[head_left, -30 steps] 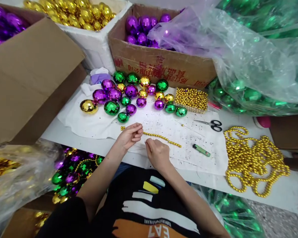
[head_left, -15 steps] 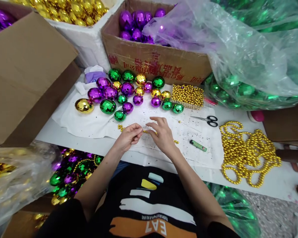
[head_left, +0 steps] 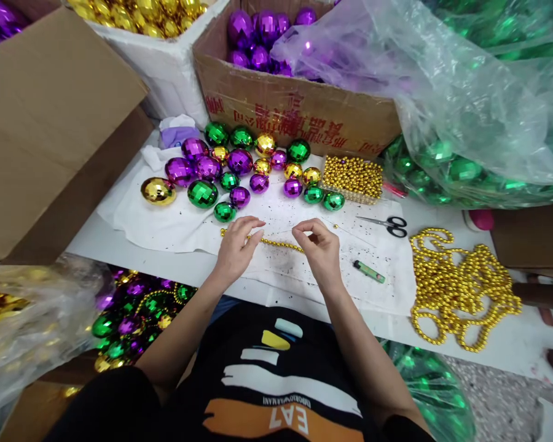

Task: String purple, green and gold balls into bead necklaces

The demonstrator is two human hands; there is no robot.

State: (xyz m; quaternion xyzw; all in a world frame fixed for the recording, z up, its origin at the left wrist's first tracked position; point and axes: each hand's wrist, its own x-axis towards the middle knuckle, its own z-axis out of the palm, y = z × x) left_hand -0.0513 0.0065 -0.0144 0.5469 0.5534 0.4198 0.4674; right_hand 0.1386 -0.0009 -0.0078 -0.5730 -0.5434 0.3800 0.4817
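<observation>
My left hand (head_left: 236, 248) hovers over the white cloth (head_left: 276, 279) with thumb and fingers apart, holding nothing I can see. To its right, my right hand (head_left: 321, 248) pinches thumb and forefinger together on a thin, pale thread, only faintly visible between the hands. Below that gap lies a short string of small gold beads (head_left: 281, 244), its ends partly behind the hands. Beyond them sit faceted purple, green and gold balls (head_left: 239, 161) in a loose group. A clear box of loose gold beads (head_left: 352, 178) stands behind my right hand.
Black-handled scissors (head_left: 387, 226) and a green lighter (head_left: 368, 271) lie right of my hands. Gold bead strands (head_left: 461, 288) are heaped farther right. A cardboard box (head_left: 295, 110) of purple balls stands behind, beside a plastic bag (head_left: 479, 135) of green ones. Another carton (head_left: 50, 135) rises at left.
My hands have moved apart. The left has gone from a pinch to spread fingers, and the right has closed into a pinch. The gold bead string now shows more plainly between them.
</observation>
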